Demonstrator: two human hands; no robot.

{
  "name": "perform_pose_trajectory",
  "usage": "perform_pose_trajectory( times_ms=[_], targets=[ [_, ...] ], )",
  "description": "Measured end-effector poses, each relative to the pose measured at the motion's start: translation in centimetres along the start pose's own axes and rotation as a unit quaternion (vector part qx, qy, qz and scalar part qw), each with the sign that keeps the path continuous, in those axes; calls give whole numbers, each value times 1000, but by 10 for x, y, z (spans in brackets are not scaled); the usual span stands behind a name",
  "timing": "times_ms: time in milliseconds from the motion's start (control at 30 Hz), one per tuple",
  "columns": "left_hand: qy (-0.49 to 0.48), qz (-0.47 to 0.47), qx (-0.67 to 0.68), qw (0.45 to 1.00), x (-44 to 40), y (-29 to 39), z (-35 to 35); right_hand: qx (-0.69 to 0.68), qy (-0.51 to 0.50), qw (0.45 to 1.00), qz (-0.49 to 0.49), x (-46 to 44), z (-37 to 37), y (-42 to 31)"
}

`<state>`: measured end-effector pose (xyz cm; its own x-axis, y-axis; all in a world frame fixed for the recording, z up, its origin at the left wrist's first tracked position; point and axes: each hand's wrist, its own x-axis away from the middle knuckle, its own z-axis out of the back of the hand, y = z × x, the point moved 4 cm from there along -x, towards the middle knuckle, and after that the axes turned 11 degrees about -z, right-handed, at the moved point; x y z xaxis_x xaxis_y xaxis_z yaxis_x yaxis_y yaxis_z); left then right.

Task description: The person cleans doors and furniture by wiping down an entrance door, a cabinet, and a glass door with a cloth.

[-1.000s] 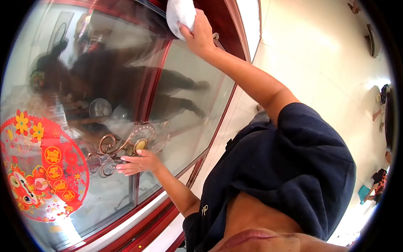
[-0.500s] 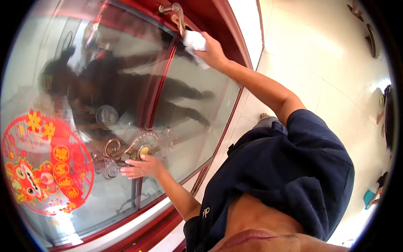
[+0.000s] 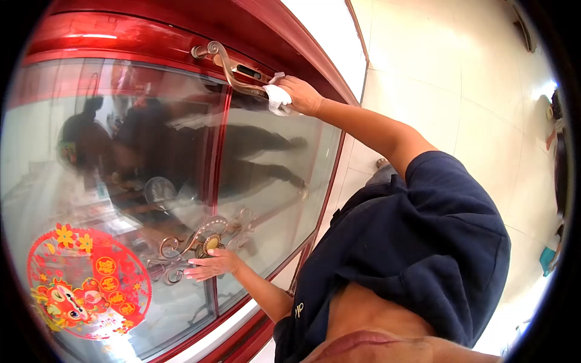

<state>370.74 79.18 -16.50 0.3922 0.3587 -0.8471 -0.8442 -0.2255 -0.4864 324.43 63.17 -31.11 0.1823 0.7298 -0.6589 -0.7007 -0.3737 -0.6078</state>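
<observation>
My right hand point(image 3: 299, 97) grips a crumpled white cloth point(image 3: 278, 100) at the lower end of a curved bronze door handle point(image 3: 233, 75). Beside the handle is its metal lock plate point(image 3: 248, 71), set in the red door frame point(image 3: 109, 33). My left hand point(image 3: 215, 264) is open, fingers stretched out, at the glass door panel point(image 3: 175, 139) by a scrolled metal ornament point(image 3: 212, 233) with a gold oval centre. Whether its palm presses on the glass I cannot tell.
A round red and yellow decorative sticker point(image 3: 91, 281) is on the glass, which mirrors a dark figure. Pale floor tiles point(image 3: 436, 78) stretch to the right. At the far right edge parts of another person point(image 3: 560, 157) and a teal object point(image 3: 548, 261) show.
My right hand with the cloth has moved to the handle's lower end and lock plate. The view has shifted, showing more red frame. My left hand stays by the ornament.
</observation>
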Motion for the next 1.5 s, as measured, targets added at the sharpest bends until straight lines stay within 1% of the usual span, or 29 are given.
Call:
perform_pose_trajectory(
  times_ms=[67,167,200,233,300,367,433,467,567,633,667,700,767,800,833,867,900,933,967,1033,1100,1133,1200,1233,1267,1300,1333,1367,1500],
  targets=[
    [-3,-2,-6,1000,-2,-1,0,34,44,998,36,4,2,5],
    [-31,1,9,999,-3,-1,3,53,25,998,16,8,16,10],
    [-24,-3,8,1000,-5,0,5,19,1,1000,-1,9,19,12],
    [-29,0,10,1000,-6,0,7,-54,-14,996,-73,7,29,10],
    [-39,10,14,999,-7,3,10,-195,-45,957,-209,2,60,2],
    [-46,26,37,998,-16,11,21,-238,126,956,-116,-18,117,-20],
    [-62,51,51,995,-20,18,29,-274,242,920,-139,-36,153,-22],
    [-34,30,67,997,-22,26,33,-265,226,924,-160,-46,150,-14],
    [-99,-46,148,983,-35,71,42,-174,170,955,-170,-73,125,4],
    [-143,-98,204,963,-39,99,39,-4,184,977,-110,-101,120,-17],
    [-167,-129,229,950,-45,114,41,-30,221,971,-90,-122,124,-27],
    [-195,-161,256,933,-48,128,42,-6,234,972,-32,-147,142,-45],
    [-197,-150,305,920,-53,147,41,17,267,963,33,-204,185,-93],
    [-203,-148,330,910,-55,155,40,5,257,965,52,-236,200,-111],
    [-206,-142,336,908,-55,164,38,-66,259,960,83,-263,218,-133],
    [-209,-138,341,906,-54,172,35,-16,364,915,173,-284,228,-146],
    [-212,-134,346,904,-53,178,34,-39,402,893,201,-302,231,-157],
    [-217,-137,353,900,-55,185,34,-76,372,902,205,-309,238,-165],
    [-218,-137,361,896,-57,193,34,-69,403,885,221,-310,231,-161],
    [-228,-147,375,886,-53,200,35,-64,340,917,198,-276,223,-140],
    [-244,-167,388,873,-45,208,29,-79,322,930,161,-228,198,-99],
    [-247,-173,394,868,-44,209,29,-35,250,967,37,-195,165,-68],
    [-252,-180,405,860,-42,216,32,-37,224,971,-75,-107,108,3],
    [-254,-181,415,854,-42,219,34,-24,219,966,-136,-58,67,43],
    [-256,-185,425,848,-46,223,35,48,149,962,-222,-8,26,86],
    [-259,-192,434,841,-49,225,37,-48,172,940,-290,30,24,92],
    [-261,-205,431,839,-55,231,39,-92,125,910,-384,76,-6,120],
    [-261,-218,429,837,-63,237,41,-92,78,896,-427,102,-15,128],
    [-256,-251,440,823,-79,266,42,-220,137,826,-501,82,-9,106]
  ],
)
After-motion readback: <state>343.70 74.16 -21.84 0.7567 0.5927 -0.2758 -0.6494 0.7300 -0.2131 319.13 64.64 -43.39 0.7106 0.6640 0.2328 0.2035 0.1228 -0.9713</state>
